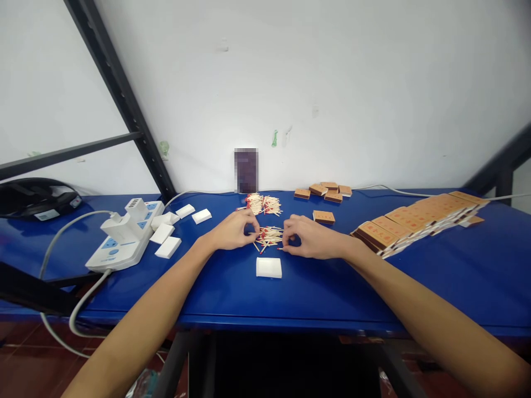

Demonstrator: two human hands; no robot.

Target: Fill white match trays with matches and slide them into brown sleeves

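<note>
- My left grip (235, 229) curls narrow; I can't tell whether it pinches anything.
- My right grip (313, 237) looks slightly wider, at a stray match (280, 249); its hold is unclear.
- The match pile (269, 236) lies between both; uneven squeezing could scatter it toward the white matchbox tray (269, 267) just nearer me.

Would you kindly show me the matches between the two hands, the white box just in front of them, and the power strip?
Matches (270, 236): head view, middle of the pile.
White box (269, 267): head view, middle of its upper face.
Power strip (114, 252): head view, top face near its front end.
</note>
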